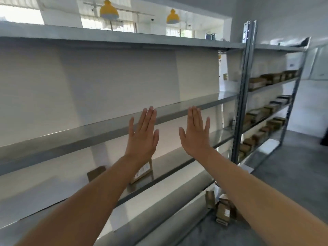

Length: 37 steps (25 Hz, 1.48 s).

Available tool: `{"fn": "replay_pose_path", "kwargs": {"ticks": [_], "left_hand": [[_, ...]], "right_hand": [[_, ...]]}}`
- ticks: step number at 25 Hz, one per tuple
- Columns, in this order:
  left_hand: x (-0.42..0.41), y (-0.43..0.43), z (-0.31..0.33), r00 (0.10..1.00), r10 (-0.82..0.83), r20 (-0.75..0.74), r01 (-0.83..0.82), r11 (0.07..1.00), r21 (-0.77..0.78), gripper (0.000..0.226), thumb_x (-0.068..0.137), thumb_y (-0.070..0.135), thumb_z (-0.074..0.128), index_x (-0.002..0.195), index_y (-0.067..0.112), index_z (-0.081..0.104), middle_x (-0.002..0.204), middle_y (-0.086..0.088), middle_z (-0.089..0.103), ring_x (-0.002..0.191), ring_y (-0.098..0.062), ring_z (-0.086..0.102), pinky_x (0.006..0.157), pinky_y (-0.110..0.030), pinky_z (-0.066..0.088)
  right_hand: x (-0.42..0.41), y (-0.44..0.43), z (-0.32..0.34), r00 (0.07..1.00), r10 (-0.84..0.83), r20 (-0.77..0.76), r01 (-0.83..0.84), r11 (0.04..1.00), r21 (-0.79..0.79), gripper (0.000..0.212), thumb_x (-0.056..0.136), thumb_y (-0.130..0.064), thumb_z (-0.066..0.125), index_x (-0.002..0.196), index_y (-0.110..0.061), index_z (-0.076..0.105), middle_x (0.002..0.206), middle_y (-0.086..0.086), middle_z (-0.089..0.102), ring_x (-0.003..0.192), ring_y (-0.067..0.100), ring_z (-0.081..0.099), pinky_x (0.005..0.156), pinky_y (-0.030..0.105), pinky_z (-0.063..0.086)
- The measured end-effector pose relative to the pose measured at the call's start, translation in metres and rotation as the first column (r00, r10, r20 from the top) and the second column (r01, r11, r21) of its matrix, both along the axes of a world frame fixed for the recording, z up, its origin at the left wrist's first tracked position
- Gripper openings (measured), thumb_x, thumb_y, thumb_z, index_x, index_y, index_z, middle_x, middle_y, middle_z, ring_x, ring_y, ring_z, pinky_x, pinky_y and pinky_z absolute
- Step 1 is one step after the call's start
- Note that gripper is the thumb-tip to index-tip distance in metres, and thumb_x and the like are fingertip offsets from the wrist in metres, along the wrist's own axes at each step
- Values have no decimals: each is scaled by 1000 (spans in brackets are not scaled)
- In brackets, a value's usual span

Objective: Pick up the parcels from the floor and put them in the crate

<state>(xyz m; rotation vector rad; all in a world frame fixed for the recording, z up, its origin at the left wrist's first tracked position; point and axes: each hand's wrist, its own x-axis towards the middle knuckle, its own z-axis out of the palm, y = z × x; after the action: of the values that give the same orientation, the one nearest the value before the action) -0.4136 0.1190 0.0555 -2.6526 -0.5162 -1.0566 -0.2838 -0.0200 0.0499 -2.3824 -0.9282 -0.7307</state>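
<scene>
Both hands, left hand (143, 134) and right hand (195, 134), are spread flat and empty before the shelving (106, 128); the cardboard parcels (222, 210) lie heaped on the floor (292, 174) well below, nearer the right arm; no crate visible

Blurred parcels (222, 209) lie heaped on grey floor (292, 174), perhaps 4.

Your parcels (222, 209) are small brown cardboard boxes with pale labels, heaped untidily on the grey floor against the foot of the shelving, some upright, some tilted, partly behind your right forearm.
</scene>
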Motion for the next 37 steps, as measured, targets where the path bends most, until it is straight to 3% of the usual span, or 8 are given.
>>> {"fn": "replay_pose_path", "kwargs": {"ticks": [5, 10, 15, 22, 27, 37], "left_hand": [[76, -5, -37, 984, -170, -51, 166, 983, -78, 62, 103, 38, 14, 155, 15, -9, 163, 1, -14, 150, -14, -14, 121, -47, -7], [145, -11, -54, 950, -312, -20, 305, 938, -164, 64, 104, 39, 22, 155, 17, -10, 163, 2, -17, 148, -15, -19, 121, -47, -8], [193, -24, -69, 888, -459, -39, 445, 877, -184, 63, 103, 35, 24, 155, 16, -7, 164, 0, -7, 150, -16, -12, 120, -50, -3], [261, -73, -83, 809, -585, -60, 560, 798, -223, 64, 103, 41, 23, 156, 18, -4, 164, 1, -8, 150, -16, -11, 121, -51, 1], [317, -126, -94, 771, -636, -40, 611, 756, -237, 64, 102, 40, 22, 155, 18, -7, 164, 2, -9, 150, -13, -13, 120, -47, -4], [429, -184, -86, 821, -566, -70, 545, 815, -195, 64, 103, 42, 27, 155, 21, -5, 164, 3, -4, 149, -12, -12, 117, -46, -9]], "right_hand": [[48, -22, -20, 984, -165, 70, 174, 973, -153, 73, 103, -41, 24, 155, -8, -15, 163, 7, -19, 150, 19, -20, 119, 49, -16], [91, -42, -26, 938, -345, 29, 342, 909, -240, 71, 102, -42, 21, 154, -10, -17, 164, 6, -18, 150, 20, -19, 120, 49, -11], [120, -58, -42, 868, -497, -2, 475, 831, -289, 71, 102, -43, 19, 155, -10, -15, 164, 6, -17, 150, 20, -20, 116, 47, -18], [153, -101, -64, 822, -569, 6, 544, 783, -302, 72, 101, -44, 20, 153, -11, -18, 164, 5, -18, 149, 20, -21, 115, 49, -19], [210, -145, -72, 802, -597, -26, 553, 758, -345, 73, 102, -41, 26, 154, -9, -16, 164, 7, -16, 149, 20, -20, 113, 49, -21], [326, -199, -73, 836, -545, -60, 513, 816, -266, 73, 103, -43, 25, 155, -9, -13, 164, 7, -15, 150, 20, -19, 111, 48, -23]]}}
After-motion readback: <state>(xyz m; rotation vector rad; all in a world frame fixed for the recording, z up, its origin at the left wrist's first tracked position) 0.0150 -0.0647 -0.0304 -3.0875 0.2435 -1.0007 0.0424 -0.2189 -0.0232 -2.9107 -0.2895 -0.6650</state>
